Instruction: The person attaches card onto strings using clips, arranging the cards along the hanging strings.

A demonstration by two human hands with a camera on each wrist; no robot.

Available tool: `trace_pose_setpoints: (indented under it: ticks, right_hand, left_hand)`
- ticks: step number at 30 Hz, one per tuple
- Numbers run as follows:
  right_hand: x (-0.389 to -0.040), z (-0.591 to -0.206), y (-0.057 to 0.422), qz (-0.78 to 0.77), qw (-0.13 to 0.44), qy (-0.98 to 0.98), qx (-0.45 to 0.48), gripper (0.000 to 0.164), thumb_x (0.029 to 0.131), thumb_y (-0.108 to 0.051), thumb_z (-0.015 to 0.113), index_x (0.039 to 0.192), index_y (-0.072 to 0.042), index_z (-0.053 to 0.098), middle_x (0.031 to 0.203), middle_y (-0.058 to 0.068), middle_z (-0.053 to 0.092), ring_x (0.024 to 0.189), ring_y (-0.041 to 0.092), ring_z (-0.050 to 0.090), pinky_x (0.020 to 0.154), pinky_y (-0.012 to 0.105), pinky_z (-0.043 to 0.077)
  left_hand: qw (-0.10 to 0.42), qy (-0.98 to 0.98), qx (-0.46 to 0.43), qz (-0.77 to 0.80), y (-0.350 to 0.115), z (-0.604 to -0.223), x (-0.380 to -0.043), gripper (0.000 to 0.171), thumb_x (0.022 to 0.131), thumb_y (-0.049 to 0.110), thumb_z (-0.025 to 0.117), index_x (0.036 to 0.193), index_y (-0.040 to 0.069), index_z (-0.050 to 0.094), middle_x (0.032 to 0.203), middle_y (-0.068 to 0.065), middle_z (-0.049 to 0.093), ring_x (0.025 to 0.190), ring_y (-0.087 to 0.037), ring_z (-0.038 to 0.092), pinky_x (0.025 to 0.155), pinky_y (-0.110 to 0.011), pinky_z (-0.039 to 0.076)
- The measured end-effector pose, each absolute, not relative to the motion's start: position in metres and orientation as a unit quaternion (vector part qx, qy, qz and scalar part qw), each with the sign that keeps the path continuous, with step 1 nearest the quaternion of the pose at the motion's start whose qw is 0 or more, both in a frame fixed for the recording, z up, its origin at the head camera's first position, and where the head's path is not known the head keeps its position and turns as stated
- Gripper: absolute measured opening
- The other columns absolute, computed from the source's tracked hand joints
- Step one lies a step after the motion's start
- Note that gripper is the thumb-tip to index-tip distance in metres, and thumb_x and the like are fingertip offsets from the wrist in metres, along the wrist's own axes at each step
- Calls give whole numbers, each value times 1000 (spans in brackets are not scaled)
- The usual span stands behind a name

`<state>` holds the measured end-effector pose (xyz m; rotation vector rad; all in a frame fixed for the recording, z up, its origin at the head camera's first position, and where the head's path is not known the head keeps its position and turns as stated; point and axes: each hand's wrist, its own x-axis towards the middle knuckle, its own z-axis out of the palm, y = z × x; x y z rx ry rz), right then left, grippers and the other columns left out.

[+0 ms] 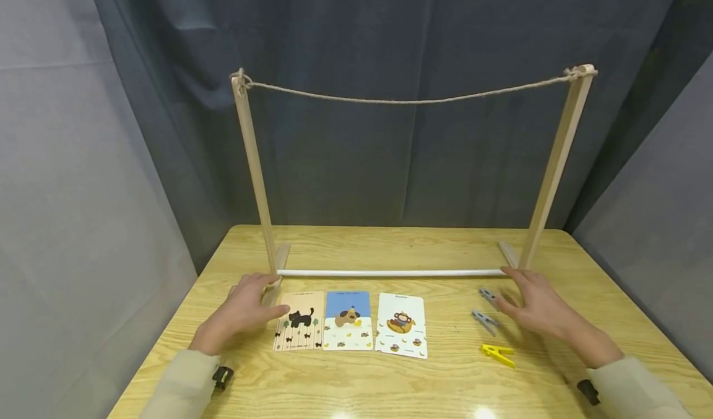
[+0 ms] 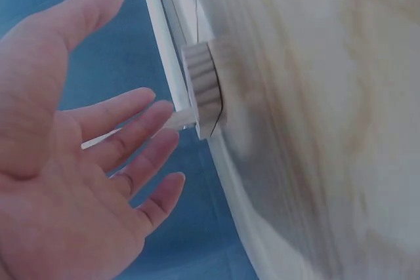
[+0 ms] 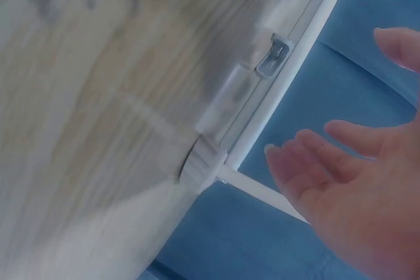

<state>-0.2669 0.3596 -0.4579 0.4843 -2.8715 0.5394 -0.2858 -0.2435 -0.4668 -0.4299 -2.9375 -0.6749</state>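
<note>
A wooden frame has two posts, the left post point(image 1: 255, 171) and right post point(image 1: 557, 165), joined by a sagging twine point(image 1: 390, 102) on top and a white rod point(image 1: 390, 273) low down. My left hand point(image 1: 245, 307) is by the left end of the rod, its fingers spread and holding nothing. By the rod's right end, my right hand point(image 1: 540, 304) is likewise spread and without a grip. In the wrist views the fingers are near the wooden feet point(image 2: 205, 90); contact is unclear. Between the hands lie a cat card point(image 1: 301, 335), dog card point(image 1: 348, 338) and monkey card point(image 1: 401, 338).
Two grey clothespins, the farther clothespin point(image 1: 487, 295) and nearer clothespin point(image 1: 486, 321), lie left of my right hand. A yellow clothespin point(image 1: 497, 353) lies closer to me. All rest on the wooden table point(image 1: 312, 385), with a dark curtain point(image 1: 345, 165) behind.
</note>
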Motion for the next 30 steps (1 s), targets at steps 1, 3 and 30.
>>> trace_pose_setpoints:
  ticks: [1, 3, 30]
  right_hand:
    - [-267, -459, 359, 182, 89, -965, 164, 76, 98, -39, 71, 149, 10, 43, 144, 40, 47, 129, 63, 41, 99, 75, 36]
    - [-267, -460, 359, 182, 84, -965, 167, 75, 98, -38, 71, 149, 10, 43, 144, 39, 48, 129, 63, 42, 98, 75, 36]
    - [-286, -472, 364, 186, 64, -963, 184, 61, 92, -27, 79, 133, 12, 58, 126, 32, 63, 100, 40, 68, 79, 54, 56]
  left_hand:
    - [43, -964, -140, -224, -242, -468, -287, 76, 85, 50, 82, 144, 7, 59, 142, -16, 60, 134, -41, 48, 103, -66, 38]
    - [30, -963, -141, -226, -238, -470, -289, 76, 85, 50, 83, 143, 7, 60, 142, -15, 61, 134, -40, 49, 103, -64, 39]
    - [-17, -968, -146, -202, -220, -472, -312, 61, 75, 38, 93, 125, 11, 72, 124, -3, 71, 109, -25, 52, 94, -47, 41]
